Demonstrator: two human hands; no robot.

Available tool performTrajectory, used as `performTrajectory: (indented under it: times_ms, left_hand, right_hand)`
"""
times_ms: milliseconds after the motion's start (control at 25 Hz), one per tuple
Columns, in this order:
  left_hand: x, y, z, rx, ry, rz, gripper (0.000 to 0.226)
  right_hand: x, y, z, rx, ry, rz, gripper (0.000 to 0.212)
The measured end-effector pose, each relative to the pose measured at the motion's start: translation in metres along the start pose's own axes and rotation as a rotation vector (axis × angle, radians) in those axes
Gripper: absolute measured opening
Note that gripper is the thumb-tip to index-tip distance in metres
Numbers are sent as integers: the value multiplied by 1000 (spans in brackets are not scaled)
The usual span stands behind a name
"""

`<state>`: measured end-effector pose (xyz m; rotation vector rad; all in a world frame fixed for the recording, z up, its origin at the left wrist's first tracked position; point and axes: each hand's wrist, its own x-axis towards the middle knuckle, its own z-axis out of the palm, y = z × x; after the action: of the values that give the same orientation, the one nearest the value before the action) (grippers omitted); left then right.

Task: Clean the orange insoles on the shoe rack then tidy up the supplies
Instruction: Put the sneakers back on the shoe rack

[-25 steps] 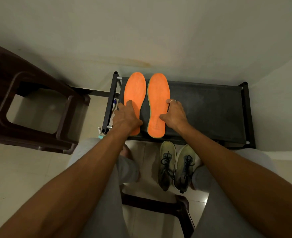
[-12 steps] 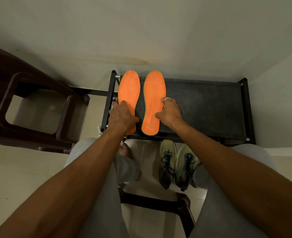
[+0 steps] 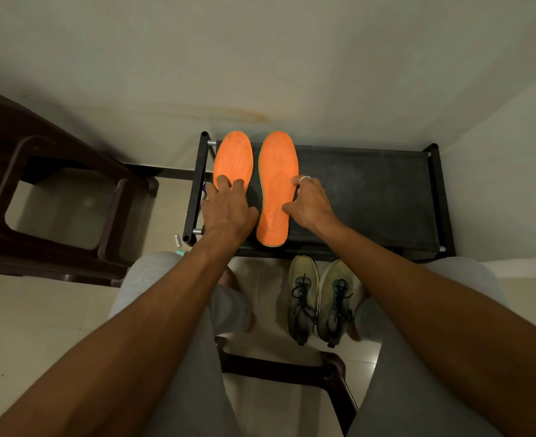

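Flat orange foam insoles [image 3: 276,171] are laid lengthwise ahead of fingers: L hand [image 3: 229,209] spread flat on one, R hand [image 3: 311,203] curled at other's edge, grip unclear.

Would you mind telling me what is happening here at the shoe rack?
A person is handling the left insole and the right insole, both orange, lying side by side on top of the black shoe rack. The left hand rests flat on the left one's heel end, while the right hand touches the right one's outer edge. Neither hand holds any cleaning supply. A pair of shoes stands on the floor.
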<state>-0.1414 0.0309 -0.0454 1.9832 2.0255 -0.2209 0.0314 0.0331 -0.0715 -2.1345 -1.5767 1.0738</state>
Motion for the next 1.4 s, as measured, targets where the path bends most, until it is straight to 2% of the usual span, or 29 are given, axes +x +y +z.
performTrajectory:
  times_ms: [120,200,320,480,560,680,800,960,1080,1160,1280,1400]
  left_hand:
    - [-21,16,-9,-84,112,123,53]
    - [-38,29,-11,-183,104,205,47]
    - [-62,49,-6,-292,23,307,39]
    - [-93,73,16,-303,-121,389,31]
    - [-104,81,31,-252,-214,386,31]
    - [-110,87,61,-145,-439,301,31]
    - [-99,95,102,-49,-618,287,31]
    - [-85,110,170,55,-813,358,39]
    - [-79,119,230,63,-841,285,43]
    - [-75,122,264,-5,-818,183,48]
    - [-67,119,298,-83,-791,19,67]
    - [-54,106,329,-73,-859,-70,86]
  right_hand:
    - [-17,8,-12,13,52,-30,58]
    - [-33,18,-22,22,83,-42,43]
    - [-55,33,-40,26,107,-29,33]
    - [-88,53,-57,54,174,-15,26]
    - [-105,66,-54,66,232,-6,18]
    - [-125,93,-43,67,263,57,13]
    - [-139,125,-32,76,183,149,17]
    - [-149,181,-7,-163,41,235,26]
    - [-140,235,21,-82,-105,391,19]
    - [-128,259,41,-64,-180,454,22]
    - [-103,297,76,-126,-312,507,34]
    - [-83,328,108,-294,-400,433,48]
